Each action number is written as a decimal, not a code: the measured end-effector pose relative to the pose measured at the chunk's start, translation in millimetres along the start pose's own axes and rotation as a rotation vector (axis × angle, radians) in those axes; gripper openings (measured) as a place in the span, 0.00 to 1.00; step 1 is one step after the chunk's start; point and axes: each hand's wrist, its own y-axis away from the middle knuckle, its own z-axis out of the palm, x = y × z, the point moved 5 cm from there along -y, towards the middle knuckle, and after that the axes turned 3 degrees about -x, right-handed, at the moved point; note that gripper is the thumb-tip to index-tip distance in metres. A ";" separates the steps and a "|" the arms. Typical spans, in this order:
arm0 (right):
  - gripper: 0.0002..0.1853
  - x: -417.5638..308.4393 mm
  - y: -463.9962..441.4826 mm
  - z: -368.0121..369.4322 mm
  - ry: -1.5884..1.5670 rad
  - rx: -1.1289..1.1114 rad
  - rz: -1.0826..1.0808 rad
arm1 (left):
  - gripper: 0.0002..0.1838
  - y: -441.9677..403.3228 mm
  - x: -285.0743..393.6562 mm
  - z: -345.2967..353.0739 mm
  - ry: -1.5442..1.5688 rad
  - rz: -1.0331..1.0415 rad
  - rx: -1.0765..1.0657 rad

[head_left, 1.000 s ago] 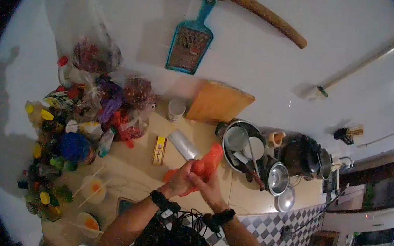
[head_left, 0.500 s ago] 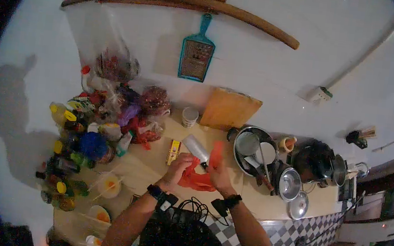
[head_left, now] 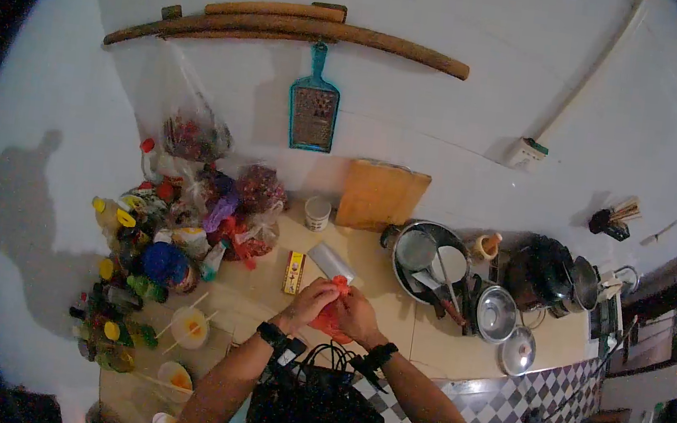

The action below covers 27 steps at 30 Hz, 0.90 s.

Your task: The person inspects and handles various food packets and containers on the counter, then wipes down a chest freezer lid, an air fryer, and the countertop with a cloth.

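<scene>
Both of my hands meet over the counter around a red plastic bag (head_left: 331, 323). My left hand (head_left: 313, 301) pinches the bag's gathered top from the left. From the right, my right hand (head_left: 360, 315) grips the same bunched neck, and a small tuft of red plastic sticks up between the fingers. The bag's body hangs below the hands; what it contains, if anything, cannot be made out. Just beyond the hands lie a silvery-grey flat object (head_left: 331, 262) and a small yellow box (head_left: 294, 273).
Bottles, jars and plastic bags (head_left: 261, 190) crowd the left side. Bowls with chopsticks (head_left: 190, 328) stand at the near left. A cutting board (head_left: 382, 197) leans on the wall beside a white cup (head_left: 316, 214). Right are a large pan (head_left: 404, 282), a metal bowl (head_left: 497, 315) and a black pot (head_left: 539, 272).
My hands have come together, and the red bag, spread between them before, is now bunched at its top. The camera view has shifted slightly.
</scene>
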 end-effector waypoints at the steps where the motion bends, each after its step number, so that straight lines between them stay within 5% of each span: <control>1: 0.15 3.3 1.3 2.0 0.000 0.007 0.001 | 0.17 0.9 -2.2 -0.8 0.063 -0.038 0.011; 8: 0.19 29.4 11.0 24.2 -0.718 -0.008 0.344 | 0.13 9.5 -5.5 -0.1 -0.042 0.041 0.024; 16: 0.20 -77.7 31.3 -34.9 -1.360 0.118 0.480 | 0.12 21.1 -13.8 -11.0 0.008 -0.051 0.310; 19: 0.19 6.1 19.8 16.3 -1.058 0.166 0.524 | 0.12 10.7 -35.6 -16.3 0.295 0.096 0.253; 21: 0.19 13.8 14.9 19.1 -0.951 0.214 0.362 | 0.13 10.4 -42.3 -23.1 0.357 0.026 0.299; 25: 0.18 -56.5 20.2 -38.2 -1.298 0.130 0.308 | 0.14 18.7 -17.7 -24.8 0.725 -0.054 0.374; 27: 0.18 -54.3 20.0 -37.1 -1.331 0.078 0.452 | 0.13 17.1 -21.8 -26.4 0.730 -0.111 0.344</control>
